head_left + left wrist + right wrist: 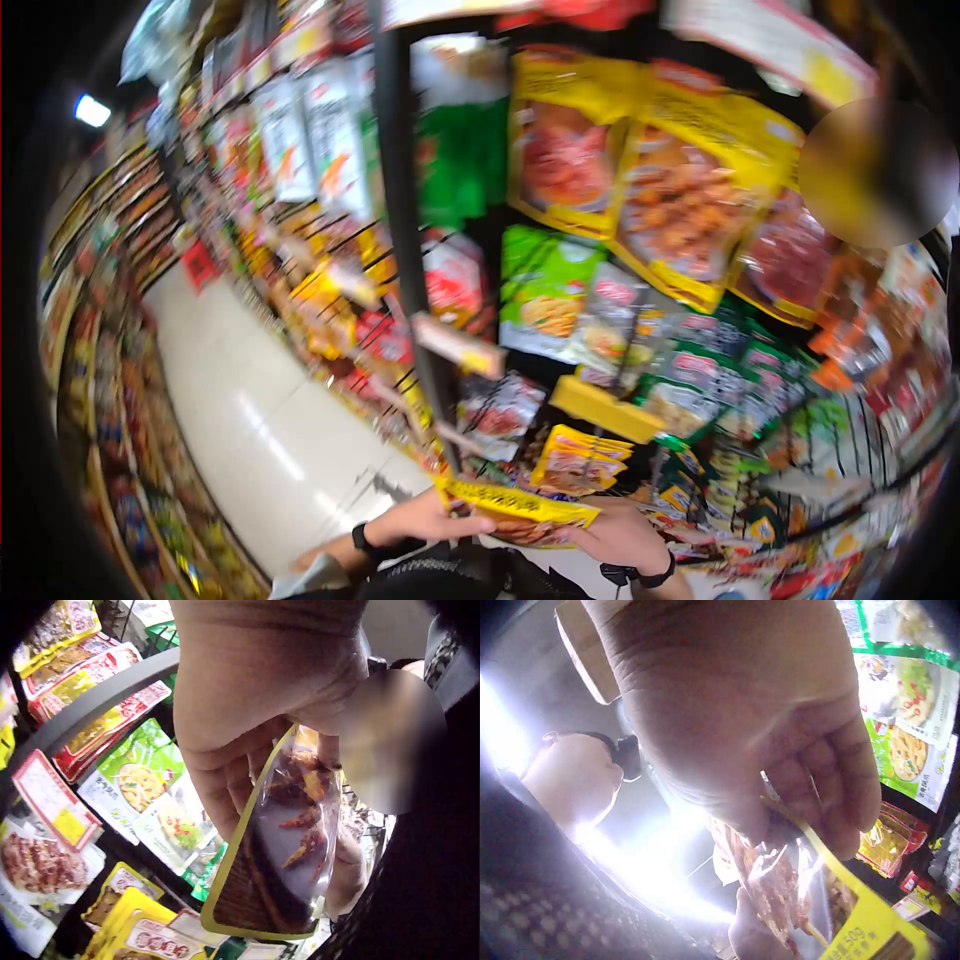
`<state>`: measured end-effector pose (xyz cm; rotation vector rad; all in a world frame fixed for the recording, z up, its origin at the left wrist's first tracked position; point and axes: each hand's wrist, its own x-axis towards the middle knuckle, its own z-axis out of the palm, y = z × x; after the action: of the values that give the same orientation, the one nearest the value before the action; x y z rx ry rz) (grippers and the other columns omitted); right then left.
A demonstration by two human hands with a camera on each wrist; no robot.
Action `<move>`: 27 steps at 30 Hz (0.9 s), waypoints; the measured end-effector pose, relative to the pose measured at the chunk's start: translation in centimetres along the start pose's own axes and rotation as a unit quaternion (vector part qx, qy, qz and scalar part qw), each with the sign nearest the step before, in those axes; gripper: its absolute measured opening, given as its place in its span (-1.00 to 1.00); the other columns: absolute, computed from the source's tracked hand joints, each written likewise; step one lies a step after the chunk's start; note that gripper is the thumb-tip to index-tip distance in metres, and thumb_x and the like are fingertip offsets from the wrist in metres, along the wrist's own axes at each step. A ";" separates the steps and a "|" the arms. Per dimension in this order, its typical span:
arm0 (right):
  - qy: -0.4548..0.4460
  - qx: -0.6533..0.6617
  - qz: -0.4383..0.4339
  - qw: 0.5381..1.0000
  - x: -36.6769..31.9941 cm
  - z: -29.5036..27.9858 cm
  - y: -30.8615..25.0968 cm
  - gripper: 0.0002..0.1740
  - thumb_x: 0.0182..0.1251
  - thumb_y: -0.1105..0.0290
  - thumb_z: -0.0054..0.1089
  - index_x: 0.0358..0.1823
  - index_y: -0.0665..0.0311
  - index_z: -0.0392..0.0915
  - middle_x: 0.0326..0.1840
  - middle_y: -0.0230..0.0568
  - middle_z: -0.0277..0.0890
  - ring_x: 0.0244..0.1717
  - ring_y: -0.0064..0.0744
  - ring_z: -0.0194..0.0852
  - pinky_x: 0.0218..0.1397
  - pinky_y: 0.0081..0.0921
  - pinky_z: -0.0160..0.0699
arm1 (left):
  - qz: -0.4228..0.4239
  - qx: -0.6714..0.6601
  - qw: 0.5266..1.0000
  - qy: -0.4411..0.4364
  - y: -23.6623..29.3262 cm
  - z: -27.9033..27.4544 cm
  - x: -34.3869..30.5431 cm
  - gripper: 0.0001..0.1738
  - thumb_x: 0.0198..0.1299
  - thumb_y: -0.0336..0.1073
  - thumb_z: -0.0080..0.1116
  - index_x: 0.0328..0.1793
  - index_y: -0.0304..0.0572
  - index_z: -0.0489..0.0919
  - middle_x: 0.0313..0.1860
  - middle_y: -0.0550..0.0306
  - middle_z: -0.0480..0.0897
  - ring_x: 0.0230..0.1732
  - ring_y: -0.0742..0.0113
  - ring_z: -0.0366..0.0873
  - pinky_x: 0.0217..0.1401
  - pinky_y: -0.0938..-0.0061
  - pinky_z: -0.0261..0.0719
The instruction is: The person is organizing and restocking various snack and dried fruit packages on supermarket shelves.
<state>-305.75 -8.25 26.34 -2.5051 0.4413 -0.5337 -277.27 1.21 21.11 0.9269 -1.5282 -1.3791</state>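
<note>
A yellow-edged snack packet (520,505) with a clear window is held low in front of the body, between both hands. My left hand (430,517) grips its left end, thumb over the front; in the left wrist view reddish-brown pieces of food show through the packet (289,832). At the other end my right hand (625,540) grips the packet, its fingers curled behind the edge in the right wrist view, where the packet (870,922) shows printed yellow film. Both wrists wear dark bands.
Hanging yellow snack bags (690,190) fill the rack ahead, with green packets (690,385) below. A dark rack post (405,200) stands left of them. A pale tiled aisle floor (230,360) runs between shelves on the left.
</note>
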 end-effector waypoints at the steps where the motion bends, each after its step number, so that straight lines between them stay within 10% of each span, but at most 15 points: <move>1: 0.012 0.005 0.018 1.000 0.4 1.6 0.7 -0.73 0.38 0.21 0.25 -0.18 0.30 0.67 -0.23 -0.13 0.65 -0.20 -0.08 0.65 -0.14 -0.26 0.63 | -0.001 0.021 1.000 0.001 -0.1 -0.7 -0.1 -0.53 0.34 -0.32 0.28 0.32 -0.36 0.51 0.26 0.02 0.60 0.22 0.31 0.53 0.32 0.40 0.47; 17: -0.102 0.176 0.080 0.976 25.6 25.4 -2.8 -0.74 0.33 0.31 0.29 -0.12 0.38 0.67 -0.24 0.03 0.70 -0.22 -0.01 0.70 -0.15 -0.27 0.60 | 0.003 -0.106 0.956 0.273 -8.8 -19.2 -20.8 -0.35 0.27 -0.28 0.37 0.44 -0.27 0.40 0.34 0.11 0.55 0.29 0.38 0.45 0.40 0.42 0.40; 21: -0.160 0.290 0.119 0.936 34.1 34.6 -4.5 -0.72 0.39 0.31 0.27 -0.06 0.41 0.61 -0.31 -0.17 0.68 -0.30 -0.44 0.60 -0.17 -0.38 0.55 | -0.040 -0.165 0.901 0.400 -8.4 -25.3 -28.8 -0.33 0.25 -0.29 0.40 0.44 -0.25 0.39 0.33 0.12 0.54 0.33 0.38 0.42 0.43 0.38 0.38; 27: -0.242 0.464 0.136 0.841 44.9 43.3 -10.5 -0.58 0.47 0.30 0.24 0.23 0.40 0.47 0.15 -0.29 0.57 0.11 -0.51 0.49 0.21 -0.47 0.48 | -0.005 -0.157 0.839 0.520 -8.9 -32.5 -36.6 -0.38 0.23 -0.25 0.42 0.36 -0.28 0.45 0.22 0.11 0.60 0.23 0.35 0.51 0.33 0.40 0.47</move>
<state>-245.03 0.51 11.14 -1.5060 0.2365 0.0421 -234.01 22.48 8.88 1.1750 -0.4448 -0.8108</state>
